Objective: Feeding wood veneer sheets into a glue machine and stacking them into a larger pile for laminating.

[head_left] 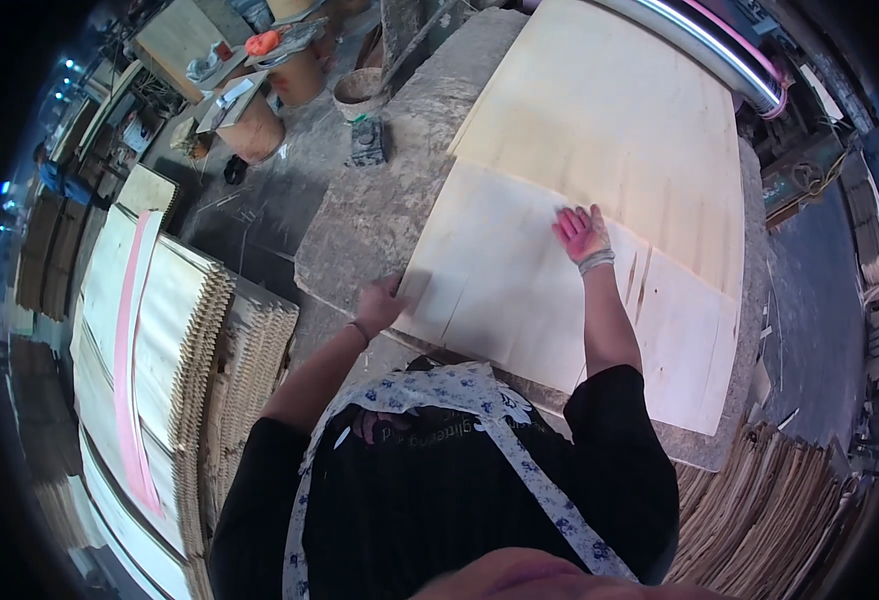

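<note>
A pale wood veneer sheet lies in front of me on a stone-like slab, overlapping a second veneer sheet beyond it. At the near sheet's left edge, my left hand is closed with its fingers at the border; part of them is hidden. Over the far edge of the same sheet is my right hand, palm turned up, fingers apart and slightly bent, holding nothing. A pale band circles that wrist. Narrow dark splits run through the near sheet, to the right of my right forearm.
A shiny metal roller spans the far end of the slab. Stacked boards with a pink strip stand left; more veneer is piled lower right. A bucket and round drums stand far left.
</note>
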`<action>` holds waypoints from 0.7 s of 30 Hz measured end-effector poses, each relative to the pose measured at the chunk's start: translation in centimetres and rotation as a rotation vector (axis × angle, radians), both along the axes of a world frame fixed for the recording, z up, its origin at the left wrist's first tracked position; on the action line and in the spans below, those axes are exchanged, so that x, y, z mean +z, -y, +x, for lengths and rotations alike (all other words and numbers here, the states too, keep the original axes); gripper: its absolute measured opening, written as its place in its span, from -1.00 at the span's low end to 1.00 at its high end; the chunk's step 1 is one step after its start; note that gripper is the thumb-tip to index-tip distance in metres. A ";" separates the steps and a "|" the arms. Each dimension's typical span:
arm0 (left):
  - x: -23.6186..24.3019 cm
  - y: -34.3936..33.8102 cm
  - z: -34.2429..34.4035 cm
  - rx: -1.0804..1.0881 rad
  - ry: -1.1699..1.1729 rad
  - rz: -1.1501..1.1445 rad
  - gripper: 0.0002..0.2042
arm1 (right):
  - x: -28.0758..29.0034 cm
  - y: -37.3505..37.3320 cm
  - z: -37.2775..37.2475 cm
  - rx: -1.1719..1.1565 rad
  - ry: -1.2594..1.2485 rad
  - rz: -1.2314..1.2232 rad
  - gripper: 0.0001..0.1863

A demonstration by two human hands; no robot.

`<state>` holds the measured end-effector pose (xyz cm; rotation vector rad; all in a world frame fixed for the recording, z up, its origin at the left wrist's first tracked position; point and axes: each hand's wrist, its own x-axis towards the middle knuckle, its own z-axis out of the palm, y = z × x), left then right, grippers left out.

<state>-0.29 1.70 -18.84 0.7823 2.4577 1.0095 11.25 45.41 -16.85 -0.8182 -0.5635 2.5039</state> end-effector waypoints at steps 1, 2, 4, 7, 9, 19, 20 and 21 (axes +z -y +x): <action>0.0 -0.4 0.6 -0.023 -0.141 -0.119 -0.58 | -0.1 0.8 0.7 0.036 0.019 -0.003 -0.50; 0.0 -0.8 1.0 -0.002 -0.300 -0.209 -0.57 | -0.4 2.3 1.5 0.054 0.014 0.030 -0.49; 0.6 -1.3 1.0 -0.028 -0.251 -0.382 -0.54 | -0.6 5.3 4.0 0.083 0.006 0.086 -0.48; 1.9 -1.7 0.2 -0.008 -0.023 -0.330 -0.50 | -1.1 10.9 8.7 0.137 0.057 0.160 -0.51; 2.7 -2.1 0.2 -0.009 -0.053 -0.342 -0.49 | -1.1 14.3 11.6 0.170 0.072 0.217 -0.57; 5.7 -4.2 2.5 -0.211 -0.092 -0.128 -0.60 | 1.0 25.0 20.5 0.386 0.146 -0.081 -0.44; 5.9 -4.5 2.2 -0.231 0.076 -0.002 -0.62 | 1.3 25.5 21.1 0.375 0.172 -0.089 -0.41; 6.1 -4.9 1.9 -0.271 0.075 -0.001 -0.67 | 1.7 26.0 21.5 0.359 0.233 -0.120 -0.38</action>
